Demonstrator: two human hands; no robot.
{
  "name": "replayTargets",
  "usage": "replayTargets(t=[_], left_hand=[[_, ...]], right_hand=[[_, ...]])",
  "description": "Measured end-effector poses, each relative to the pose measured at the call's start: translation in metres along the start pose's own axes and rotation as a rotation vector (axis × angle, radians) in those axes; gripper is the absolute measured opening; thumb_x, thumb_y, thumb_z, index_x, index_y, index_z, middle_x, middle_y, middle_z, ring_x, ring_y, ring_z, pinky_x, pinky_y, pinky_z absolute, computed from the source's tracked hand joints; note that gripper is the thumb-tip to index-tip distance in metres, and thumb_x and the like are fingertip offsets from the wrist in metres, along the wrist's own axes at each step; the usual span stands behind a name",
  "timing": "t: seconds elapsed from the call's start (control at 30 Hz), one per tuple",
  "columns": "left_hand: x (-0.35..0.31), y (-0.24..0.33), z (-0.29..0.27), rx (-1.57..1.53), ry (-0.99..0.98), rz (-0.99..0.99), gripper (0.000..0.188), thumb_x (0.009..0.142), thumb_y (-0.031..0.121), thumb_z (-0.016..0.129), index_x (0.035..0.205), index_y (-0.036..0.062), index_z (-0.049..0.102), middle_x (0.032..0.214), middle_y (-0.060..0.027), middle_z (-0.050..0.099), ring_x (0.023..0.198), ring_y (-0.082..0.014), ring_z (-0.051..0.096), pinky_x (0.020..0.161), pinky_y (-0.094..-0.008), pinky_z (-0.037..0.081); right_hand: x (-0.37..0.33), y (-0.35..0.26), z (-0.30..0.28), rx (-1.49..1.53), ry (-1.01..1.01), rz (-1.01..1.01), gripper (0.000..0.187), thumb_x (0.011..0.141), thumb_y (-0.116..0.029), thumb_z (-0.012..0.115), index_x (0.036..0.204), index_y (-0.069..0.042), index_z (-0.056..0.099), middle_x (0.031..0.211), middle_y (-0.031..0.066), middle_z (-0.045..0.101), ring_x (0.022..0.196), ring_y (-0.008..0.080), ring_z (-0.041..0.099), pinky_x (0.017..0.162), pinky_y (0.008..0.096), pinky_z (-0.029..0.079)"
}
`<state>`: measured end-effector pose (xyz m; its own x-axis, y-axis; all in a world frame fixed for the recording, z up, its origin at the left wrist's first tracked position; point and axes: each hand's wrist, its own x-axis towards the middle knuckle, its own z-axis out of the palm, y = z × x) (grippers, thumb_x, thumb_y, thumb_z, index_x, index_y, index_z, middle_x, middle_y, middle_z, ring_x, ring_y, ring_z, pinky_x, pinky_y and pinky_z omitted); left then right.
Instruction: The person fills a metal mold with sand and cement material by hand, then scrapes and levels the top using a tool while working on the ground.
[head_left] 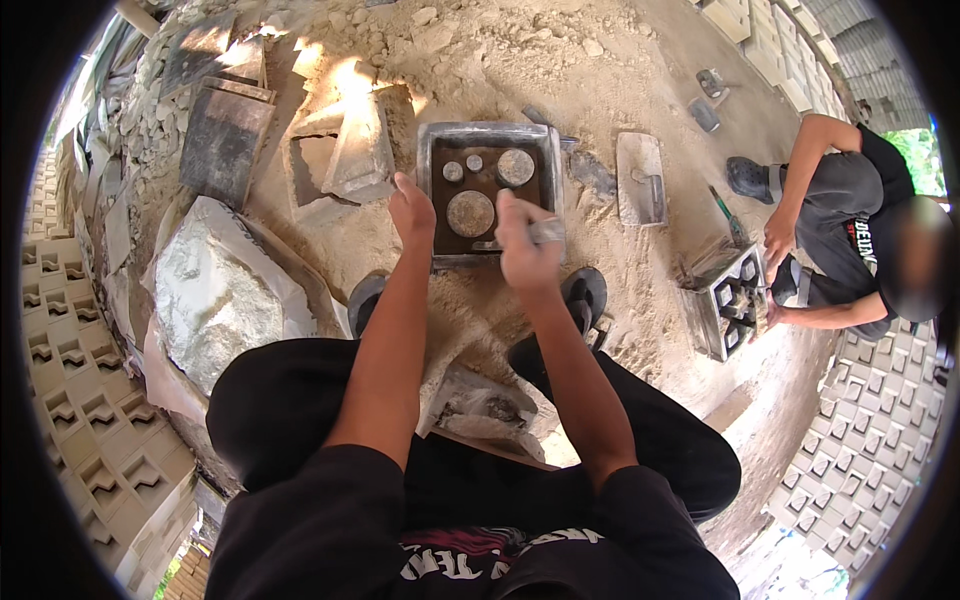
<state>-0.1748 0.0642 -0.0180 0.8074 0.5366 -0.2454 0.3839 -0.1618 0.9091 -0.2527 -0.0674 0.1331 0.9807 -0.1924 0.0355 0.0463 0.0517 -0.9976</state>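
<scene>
Between my feet lies a square mould frame (438, 134) with pale grey raised rims. Its dark inner bed holds several round, speckled grey discs, among them a large disc (471, 214) near the front and a medium disc (515, 168) at the back right. My left hand (412, 210) is at the left rim, its fingers partly hidden. Over the front right part of the mould, my right hand (528, 245) is closed around a small metal hand tool (486, 245). Motion blurs this hand, and most of the tool is hidden by it.
Pale blocks (362, 150) and dark boards (222, 140) lie left, beside a sack of whitish powder (225, 295). A trowel-like float (641, 180) lies right. Farther right, another person's hands touch a mould with several openings (737, 305). Sand heaps (510, 50) rise behind.
</scene>
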Motion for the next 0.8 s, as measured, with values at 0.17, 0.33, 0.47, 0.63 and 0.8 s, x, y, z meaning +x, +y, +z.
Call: replayTargets(t=[0.17,0.33,0.47,0.63,0.8], left_hand=[[-0.007,0.006,-0.001,0.108,-0.098,0.028,0.07,0.1,0.05,0.026,0.078,-0.0088,0.059,0.075,-0.029,0.061,0.074,-0.0471,0.056,0.07,-0.0547,0.04],[-0.011,0.018,-0.006,0.263,-0.065,0.159,0.071,0.096,0.058,0.033,0.091,-0.0062,0.063,0.087,-0.0301,0.063,0.09,-0.0482,0.06,0.079,-0.0531,0.045],[-0.017,0.03,0.001,0.398,-0.146,0.096,0.072,0.093,0.063,0.037,0.107,-0.0031,0.062,0.099,-0.0289,0.064,0.098,-0.0466,0.059,0.085,-0.0525,0.046],[-0.018,0.025,-0.006,0.408,-0.142,0.084,0.071,0.093,0.063,0.038,0.114,-0.0011,0.059,0.109,-0.0282,0.062,0.105,-0.0448,0.057,0.089,-0.0524,0.044],[-0.012,0.034,-0.007,0.416,-0.15,0.052,0.07,0.093,0.062,0.037,0.114,-0.001,0.059,0.111,-0.0278,0.061,0.106,-0.0448,0.057,0.091,-0.0514,0.044]], right_hand=[[-0.006,0.023,-0.027,0.052,0.048,0.05,0.041,0.095,-0.011,0.058,0.057,-0.002,0.044,0.054,-0.0041,0.04,0.054,0.0048,0.034,0.049,0.028,0.027],[-0.01,-0.017,-0.016,0.122,0.133,0.117,0.041,0.095,-0.011,0.058,0.057,-0.002,0.044,0.054,-0.0046,0.037,0.054,0.0038,0.032,0.047,0.0271,0.025],[-0.009,0.012,-0.023,-0.215,-0.042,-0.067,0.038,0.097,-0.013,0.056,0.062,-0.003,0.046,0.056,-0.0048,0.04,0.052,0.0033,0.035,0.047,0.0247,0.028],[-0.003,0.0,-0.012,0.109,0.477,-0.045,0.045,0.103,-0.026,0.047,0.063,-0.006,0.042,0.059,-0.0044,0.042,0.053,0.0034,0.037,0.048,0.0226,0.029],[0.01,-0.016,-0.009,-0.029,0.34,0.005,0.045,0.103,-0.03,0.047,0.063,-0.009,0.043,0.058,-0.0067,0.038,0.054,0.0032,0.034,0.047,0.0234,0.026]])
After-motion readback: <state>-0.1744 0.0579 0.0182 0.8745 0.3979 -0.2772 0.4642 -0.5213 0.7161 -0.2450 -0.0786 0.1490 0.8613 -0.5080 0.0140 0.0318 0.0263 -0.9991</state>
